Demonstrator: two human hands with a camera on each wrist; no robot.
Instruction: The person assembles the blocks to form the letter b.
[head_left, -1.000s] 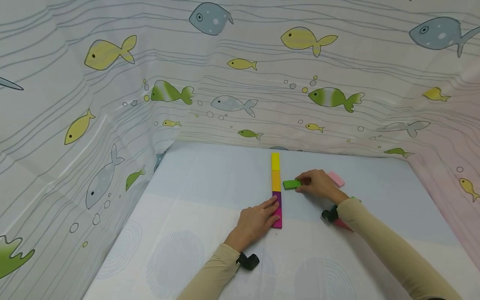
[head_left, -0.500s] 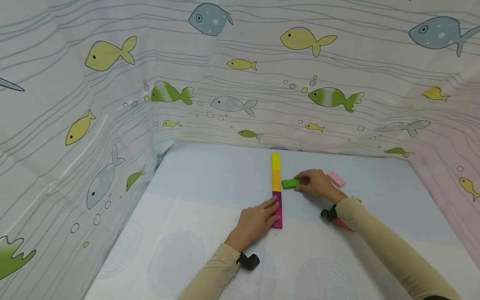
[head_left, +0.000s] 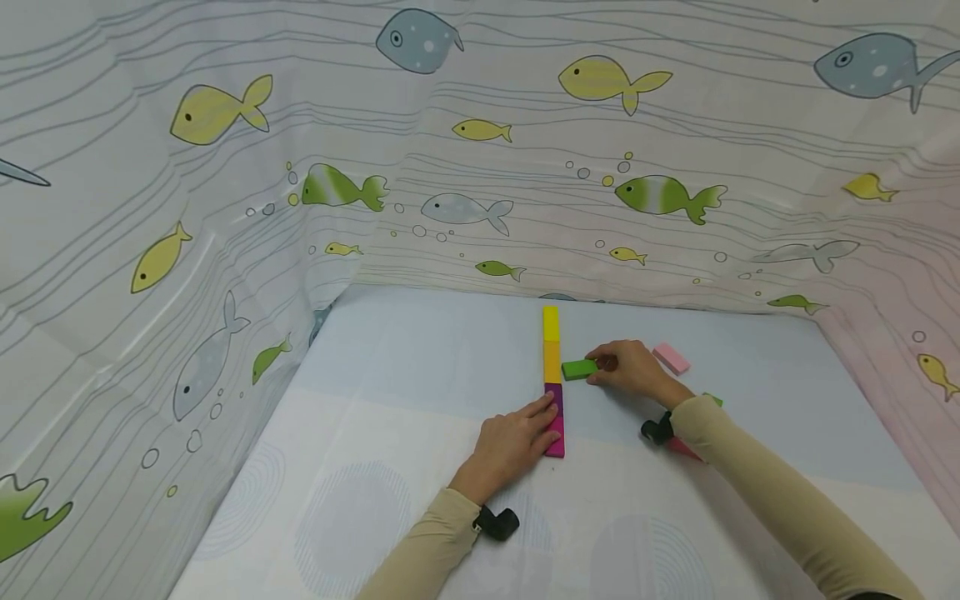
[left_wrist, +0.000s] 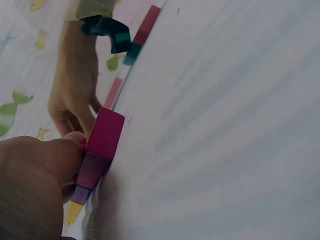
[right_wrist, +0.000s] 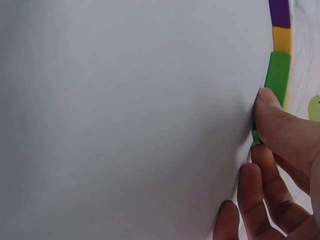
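A straight row on the table runs away from me: a yellow block [head_left: 551, 323], an orange block [head_left: 552, 362], a purple block [head_left: 553, 398] and a magenta block [head_left: 556, 446]. My left hand [head_left: 508, 450] lies from the left against the near part of this row, its fingers touching the purple and magenta blocks. To the right of the orange block, my right hand [head_left: 633, 371] pinches a green block [head_left: 576, 369] by its right end, between thumb and fingers. The green block's left end is close to the row; contact is hard to tell.
A pink block [head_left: 671, 358] lies beyond the right wrist. Partly hidden by the right forearm are a red block [head_left: 684, 450] and another green block [head_left: 712, 400]. A fish-patterned curtain [head_left: 480, 167] rises behind the table and on both sides.
My right hand has slid the green block a little to the left, towards the row. My left hand stays where it was on the near blocks.
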